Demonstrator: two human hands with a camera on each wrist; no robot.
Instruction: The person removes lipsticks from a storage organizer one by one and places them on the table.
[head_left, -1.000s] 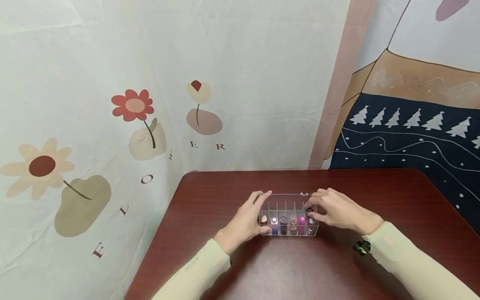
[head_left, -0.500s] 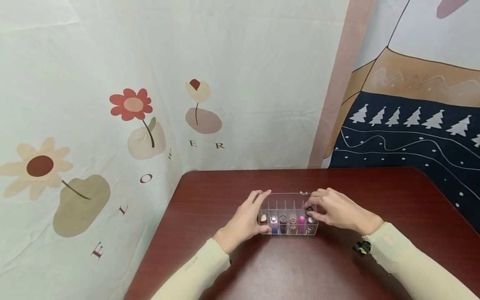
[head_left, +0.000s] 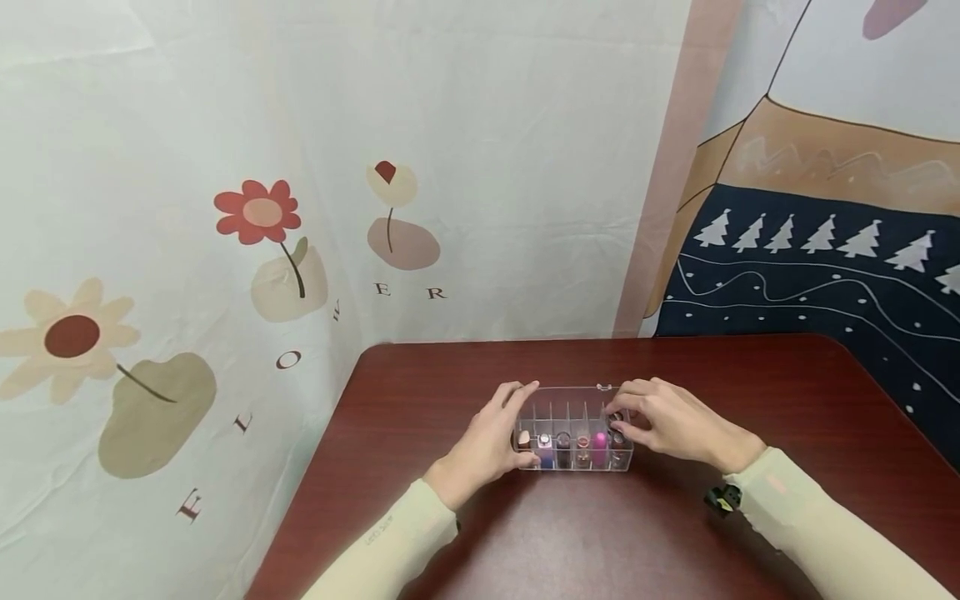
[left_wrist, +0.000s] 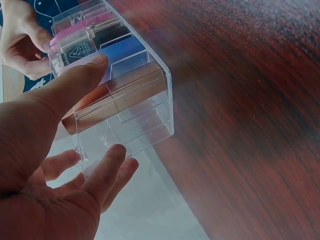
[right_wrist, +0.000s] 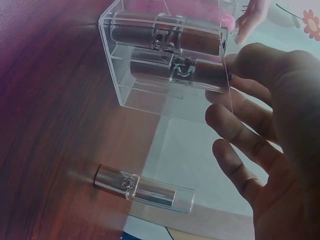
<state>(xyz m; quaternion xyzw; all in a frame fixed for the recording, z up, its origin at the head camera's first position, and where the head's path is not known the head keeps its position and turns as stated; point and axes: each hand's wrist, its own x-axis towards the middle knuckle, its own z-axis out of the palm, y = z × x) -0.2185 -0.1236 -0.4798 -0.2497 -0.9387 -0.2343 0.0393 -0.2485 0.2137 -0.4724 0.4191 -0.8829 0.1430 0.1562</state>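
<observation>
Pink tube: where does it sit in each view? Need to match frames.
Head: pink tube right of centre, low in the picture; front row, second from the right.
Left wrist: pink tube at upper left, lying slantwise.
Right wrist: pink tube at the top edge, partly cut off by the frame.
Shared landmark: the clear box that holds it in all three.

Clear box (head_left: 570, 427): left end partly behind the left hand (head_left: 483, 437); at its right end, a lipstick (right_wrist: 152, 70) partly behind the right hand (head_left: 663, 421). Left of it, sleeve lettering (head_left: 378, 531) too small to read.
</observation>
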